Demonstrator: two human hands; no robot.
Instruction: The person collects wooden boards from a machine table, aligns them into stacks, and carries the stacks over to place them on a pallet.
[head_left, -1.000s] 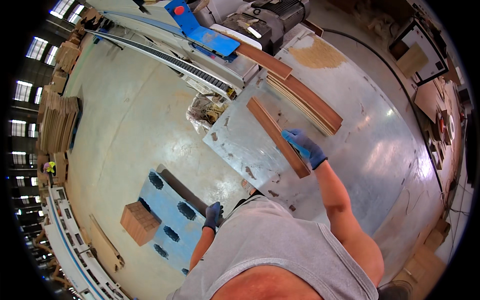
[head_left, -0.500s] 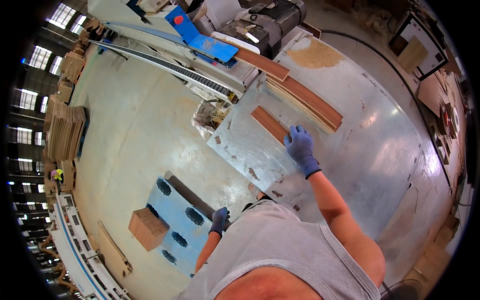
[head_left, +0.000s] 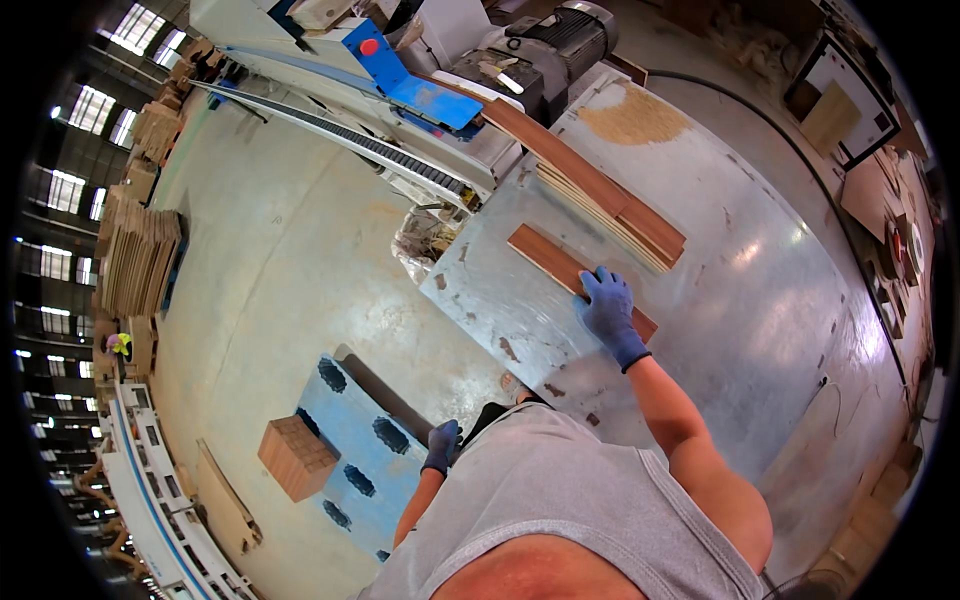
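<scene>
My right hand (head_left: 608, 305), in a blue glove, lies across a reddish-brown wooden plank (head_left: 545, 257) on the metal table. Its fingers and thumb reach over the plank's two long edges. Part of the plank is hidden under the palm, and its near end shows past the hand. Just beyond lies a stack of similar planks (head_left: 605, 222) with pale sides. Another plank (head_left: 535, 133) comes from the machine and overlaps the stack's far end. My left hand (head_left: 442, 443), also gloved, hangs by my hip with loosely bent fingers and nothing visible in it.
The metal table (head_left: 740, 330) stretches to the right, with a sawdust heap (head_left: 635, 115) at its far end. A machine (head_left: 440, 100) with a motor stands ahead. On the floor at left are a blue slotted platform (head_left: 375, 440) and a block of stacked wood pieces (head_left: 297, 457).
The plank from the machine has slid toward me, farther over the stack. My right hand has shifted slightly nearer and right, and the near end of its plank now shows.
</scene>
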